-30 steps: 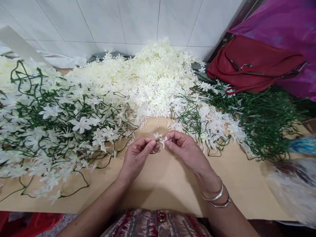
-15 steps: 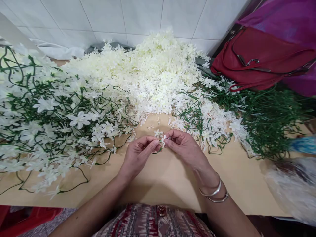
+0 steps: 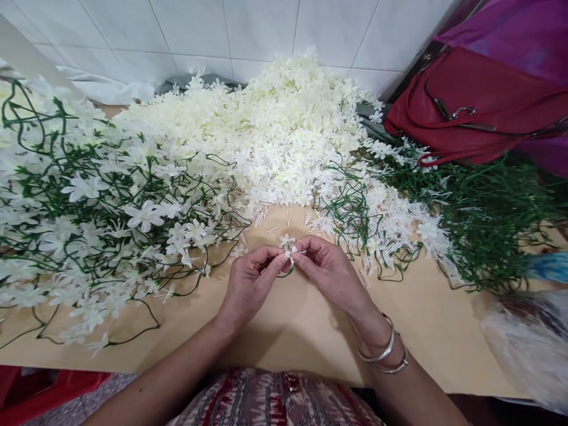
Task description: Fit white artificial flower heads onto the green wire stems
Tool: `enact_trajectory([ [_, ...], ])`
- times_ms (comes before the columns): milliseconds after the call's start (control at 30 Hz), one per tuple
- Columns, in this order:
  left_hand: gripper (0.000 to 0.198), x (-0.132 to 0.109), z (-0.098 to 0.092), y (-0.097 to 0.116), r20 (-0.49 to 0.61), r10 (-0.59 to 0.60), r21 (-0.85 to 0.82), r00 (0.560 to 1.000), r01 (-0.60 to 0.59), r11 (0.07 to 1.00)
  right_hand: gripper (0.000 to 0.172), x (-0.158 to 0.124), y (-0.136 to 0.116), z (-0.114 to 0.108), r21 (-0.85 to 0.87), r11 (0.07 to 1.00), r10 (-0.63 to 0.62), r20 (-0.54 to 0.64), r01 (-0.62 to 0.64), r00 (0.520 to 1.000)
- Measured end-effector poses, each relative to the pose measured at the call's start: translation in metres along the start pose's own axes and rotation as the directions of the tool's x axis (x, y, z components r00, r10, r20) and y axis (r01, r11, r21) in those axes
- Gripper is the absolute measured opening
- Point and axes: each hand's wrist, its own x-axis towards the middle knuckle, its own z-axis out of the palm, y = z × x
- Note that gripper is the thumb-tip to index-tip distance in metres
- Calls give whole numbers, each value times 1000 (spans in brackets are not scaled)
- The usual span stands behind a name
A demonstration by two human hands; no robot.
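Over the tabletop, my left hand pinches a green artificial flower stem, mostly hidden by the fingers. My right hand, with metal bangles at the wrist, closes thumb and forefinger on a small white artificial flower at that stem. The fingertips of both hands almost meet around it. Just beyond them another white flower shows; whether it joins the same stem I cannot tell. Left of my hands lies a big heap of white flowers on green stems.
Loose white blossoms are piled against the tiled wall. Green stems lie heaped at right, below a red handbag. Clear plastic sits at the right edge of the table. Small white stamens lie beyond my hands.
The small white flower between my fingertips has turned and shifted slightly left toward my left fingers. The whole view has moved a little; both hands keep their pinch.
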Motion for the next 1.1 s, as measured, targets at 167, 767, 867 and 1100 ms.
enact_trajectory([
  [167, 20, 1, 4, -2, -38, 21, 1, 999, -21, 1000, 28, 2, 2, 1, 7, 1000, -4, -45, 4, 999],
  [767, 26, -1, 2, 15, 102, 143, 370, 985, -171, 913, 35, 6, 3, -6, 132, 990, 55, -14, -53, 998],
  [867, 31, 2, 0, 16, 129, 102, 342, 986, -140, 929, 34, 6, 0, -4, 174, 984, 39, 0, -39, 999],
  [1100, 35, 6, -6, 12, 180, 51, 244, 982, -95, 965, 34, 6, -5, 3, 197, 980, 23, 33, -29, 999],
])
